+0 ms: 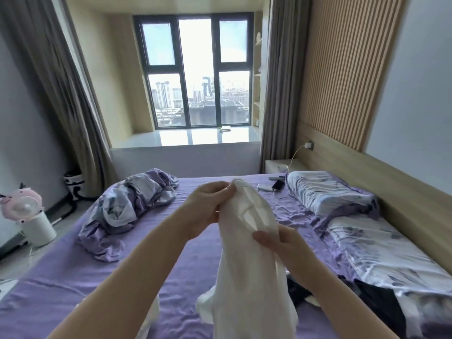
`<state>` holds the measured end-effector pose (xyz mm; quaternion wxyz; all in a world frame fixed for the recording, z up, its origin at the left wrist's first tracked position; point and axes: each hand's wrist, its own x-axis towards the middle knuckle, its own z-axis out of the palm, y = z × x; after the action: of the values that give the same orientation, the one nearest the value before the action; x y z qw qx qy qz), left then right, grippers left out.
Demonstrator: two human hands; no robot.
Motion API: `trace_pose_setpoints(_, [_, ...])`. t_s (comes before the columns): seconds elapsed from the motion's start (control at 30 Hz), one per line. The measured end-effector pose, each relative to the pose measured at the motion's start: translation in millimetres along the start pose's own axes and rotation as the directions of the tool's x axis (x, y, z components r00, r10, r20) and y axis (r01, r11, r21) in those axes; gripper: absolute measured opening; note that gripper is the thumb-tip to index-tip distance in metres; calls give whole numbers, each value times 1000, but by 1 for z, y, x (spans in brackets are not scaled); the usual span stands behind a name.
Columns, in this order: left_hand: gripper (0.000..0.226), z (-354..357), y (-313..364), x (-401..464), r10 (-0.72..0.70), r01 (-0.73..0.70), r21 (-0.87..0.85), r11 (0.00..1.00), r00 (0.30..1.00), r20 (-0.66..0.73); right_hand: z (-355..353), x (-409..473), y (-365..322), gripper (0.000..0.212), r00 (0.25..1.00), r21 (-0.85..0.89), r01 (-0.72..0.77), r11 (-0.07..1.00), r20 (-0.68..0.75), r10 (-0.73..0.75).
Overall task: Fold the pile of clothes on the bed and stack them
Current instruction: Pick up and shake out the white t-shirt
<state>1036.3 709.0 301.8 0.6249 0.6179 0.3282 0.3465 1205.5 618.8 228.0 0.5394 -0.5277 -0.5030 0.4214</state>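
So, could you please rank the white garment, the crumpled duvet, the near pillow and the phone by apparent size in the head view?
1. White garment, though nearness to the camera inflates it.
2. Crumpled duvet and near pillow: too alike to rank.
3. Phone.

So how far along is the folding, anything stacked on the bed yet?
Early. No folded stack shows anywhere on the purple bed. In hand: a white garment held up unfolded, the left hand gripping its top and the right hand pinching its side. Left: dark clothes lie loose near the right edge, and white fabric shows under the left arm.
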Motion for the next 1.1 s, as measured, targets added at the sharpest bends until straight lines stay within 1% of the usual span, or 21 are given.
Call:
trace_pose_setpoints(0.07, [45,-8,-4,-27,-9,10,16,1000,1000,-23,10,-26,-10,29,1000,2,-11,1000,13,11])
trace_pose_setpoints(0.2, [34,-21,-29,-66,-31,30,-15,999,996,-83,25,-59,-19,17,997,30,-9,1000,72,7])
trace_pose_setpoints(0.27, [33,-28,-40,-78,-42,38,-42,998,994,-101,30,-65,-20,19,998,10,-15,1000,66,15])
trace_pose_setpoints(0.4, [26,-36,-43,-89,-46,40,-58,997,994,-100,34,-64,-23,23,999,-102,-20,995,40,24])
trace_pose_setpoints(0.47, [21,-39,-38,-91,-26,21,-55,998,994,-105,33,-62,-26,20,1000,-234,7,972,23,-2])
trace_pose_setpoints(0.53, [14,-44,-31,-91,-2,-4,-45,999,992,-128,34,-59,-37,23,999,-403,43,914,42,-29])
trace_pose_setpoints(0.57, [10,-47,-27,-91,12,-17,-36,999,991,-137,35,-58,-43,24,998,-393,34,919,55,-14])
trace_pose_setpoints(0.6, [6,-49,-22,-93,27,-31,-23,999,990,-141,38,-56,-52,23,998,-319,4,948,59,15])
trace_pose_setpoints(0.63, [9,-49,-17,-95,56,-57,-5,998,989,-135,42,-53,-60,21,996,-204,-48,978,58,61])
trace_pose_setpoints(0.67, [18,-48,-12,-97,89,-89,4,996,989,-120,45,-49,-69,18,993,-81,-99,992,57,103])
trace_pose_setpoints(0.73, [40,-38,-11,-107,157,-156,15,988,983,-99,52,-39,-86,12,988,143,-156,977,39,152])
trace_pose_setpoints(0.8, [62,-22,-20,-122,246,-235,82,969,954,-172,58,-27,-103,15,987,330,-159,931,20,161])
trace_pose_setpoints(0.83, [75,-12,-29,-129,332,-297,174,939,917,-224,60,-22,-111,17,987,402,-155,902,19,161])
trace_pose_setpoints(0.87, [87,-2,-41,-135,404,-332,289,898,883,-241,63,-18,-119,19,987,457,-156,876,31,159])
trace_pose_setpoints(0.9, [96,9,-53,-139,439,-325,404,855,868,-231,64,-15,-126,19,988,492,-153,857,43,152])
trace_pose_setpoints(0.93, [102,17,-65,-140,431,-269,519,812,875,-221,65,-12,-134,19,988,516,-148,844,45,146])
trace_pose_setpoints(0.97, [102,24,-74,-138,388,-176,623,762,895,-221,64,-9,-141,19,989,528,-137,838,29,143])
trace_pose_setpoints(1.0, [91,26,-81,-131,322,-74,682,727,915,-244,63,-6,-147,17,991,533,-117,838,6,135])
trace_pose_setpoints(1.03, [63,24,-80,-123,273,-2,705,709,923,-273,59,-2,-151,16,993,528,-84,845,-25,114])
trace_pose_setpoints(1.07, [27,19,-76,-114,232,37,673,739,923,-306,54,2,-153,15,994,515,-48,856,-63,94])
trace_pose_setpoints(1.1, [11,13,-67,-106,198,23,596,802,932,-303,47,6,-153,14,992,495,-17,869,-98,76])
